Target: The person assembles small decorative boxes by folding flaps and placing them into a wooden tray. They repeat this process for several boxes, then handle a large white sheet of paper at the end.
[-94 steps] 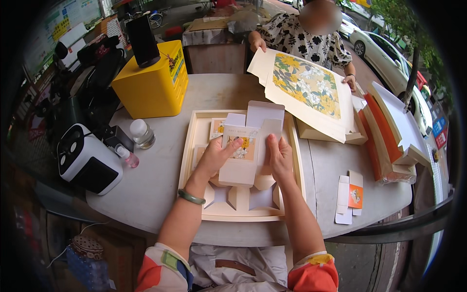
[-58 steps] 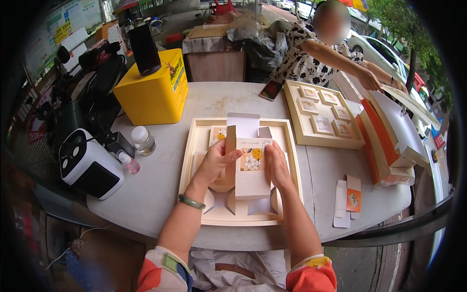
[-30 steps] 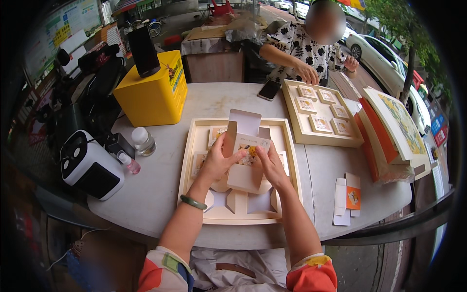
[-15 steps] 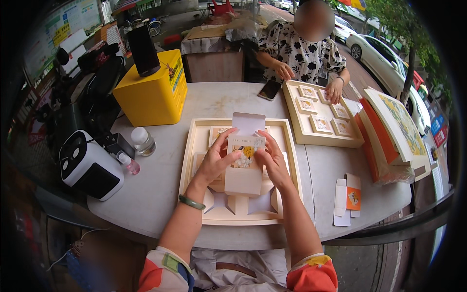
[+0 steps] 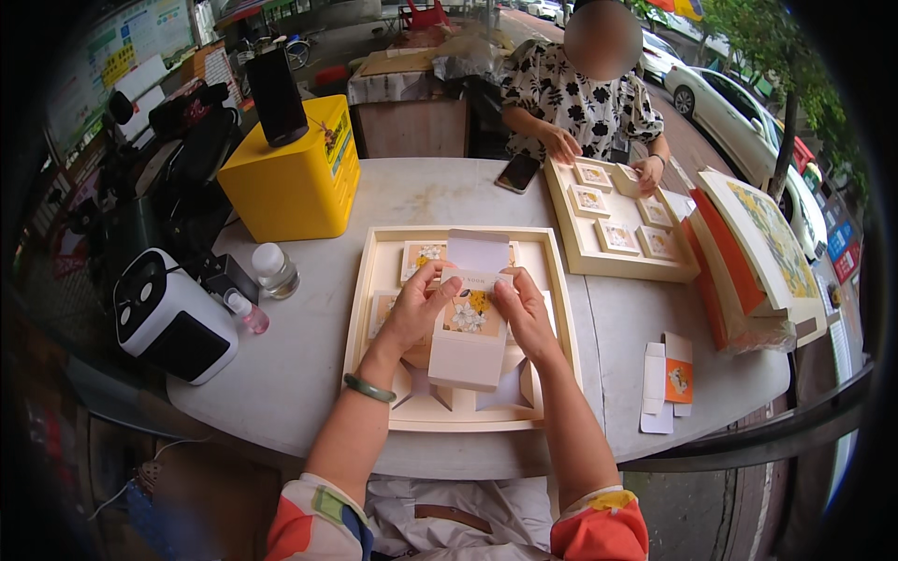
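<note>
Between my two hands is a small cream paper box [image 5: 468, 352] with a floral picture on its front and a raised flap at its far end. My left hand [image 5: 418, 307] grips its left side, the thumb on the front. On the right edge, my right hand [image 5: 528, 316] is closed with its thumb near the top corner. Beneath them lies a shallow cream tray [image 5: 356, 309] with diamond-like cut-outs showing at its near side. Partly hidden by my hands, several similar floral boxes [image 5: 423, 258] sit in the tray.
Across the table, a person's hands [image 5: 647, 174] work over a second tray [image 5: 625, 268] of small boxes. Left stand a yellow drawer cabinet [image 5: 281, 192], clear bottle [image 5: 275, 271], pink spray bottle [image 5: 248, 314] and white appliance [image 5: 173, 318]. Right are flattened cartons [image 5: 667, 383] and large boxes [image 5: 748, 262].
The small box has tilted and come slightly nearer to me, its flap lower. My fingers have shifted toward its top edge. The other person's hands have moved a little over their tray.
</note>
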A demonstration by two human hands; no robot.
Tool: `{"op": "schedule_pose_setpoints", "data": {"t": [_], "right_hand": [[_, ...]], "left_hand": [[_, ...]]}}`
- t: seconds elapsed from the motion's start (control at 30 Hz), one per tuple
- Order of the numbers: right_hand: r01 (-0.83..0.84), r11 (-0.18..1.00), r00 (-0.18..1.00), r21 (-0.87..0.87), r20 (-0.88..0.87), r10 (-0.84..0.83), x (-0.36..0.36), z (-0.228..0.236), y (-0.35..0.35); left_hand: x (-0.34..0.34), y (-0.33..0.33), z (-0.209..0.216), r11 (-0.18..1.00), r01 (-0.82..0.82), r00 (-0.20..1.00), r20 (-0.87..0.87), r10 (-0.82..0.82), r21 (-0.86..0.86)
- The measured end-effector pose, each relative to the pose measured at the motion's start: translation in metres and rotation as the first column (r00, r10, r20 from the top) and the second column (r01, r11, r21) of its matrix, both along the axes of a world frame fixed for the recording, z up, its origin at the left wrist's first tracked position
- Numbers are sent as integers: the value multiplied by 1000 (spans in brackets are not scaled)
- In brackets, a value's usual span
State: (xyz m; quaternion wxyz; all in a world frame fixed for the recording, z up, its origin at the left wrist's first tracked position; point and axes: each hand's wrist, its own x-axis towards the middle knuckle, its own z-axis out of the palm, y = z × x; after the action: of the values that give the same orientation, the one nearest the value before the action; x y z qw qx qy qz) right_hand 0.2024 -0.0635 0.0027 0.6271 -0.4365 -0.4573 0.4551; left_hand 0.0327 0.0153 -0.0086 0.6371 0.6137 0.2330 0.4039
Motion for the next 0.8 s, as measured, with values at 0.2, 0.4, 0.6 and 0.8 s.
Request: {"op": "schedule_pose_setpoints", "data": {"t": [0.2, 0.4, 0.6, 0.8], "right_hand": [[119, 991, 991, 54, 48, -122, 3, -7, 4], [56, 996, 996, 68, 59, -60, 8, -9, 5], [21, 999, 984, 46, 178, -29, 11, -4, 1], [37, 998, 996, 55, 79, -41, 8, -6, 5]], "left_hand": [[1, -4, 7, 993, -114, 993, 46, 113, 32], [-1, -4, 11, 998, -25, 995, 97, 30, -51], [-4, 1, 0, 998, 22, 995, 97, -15, -66], [1, -6, 6, 1000, 2, 1000, 25, -2, 3]]}}
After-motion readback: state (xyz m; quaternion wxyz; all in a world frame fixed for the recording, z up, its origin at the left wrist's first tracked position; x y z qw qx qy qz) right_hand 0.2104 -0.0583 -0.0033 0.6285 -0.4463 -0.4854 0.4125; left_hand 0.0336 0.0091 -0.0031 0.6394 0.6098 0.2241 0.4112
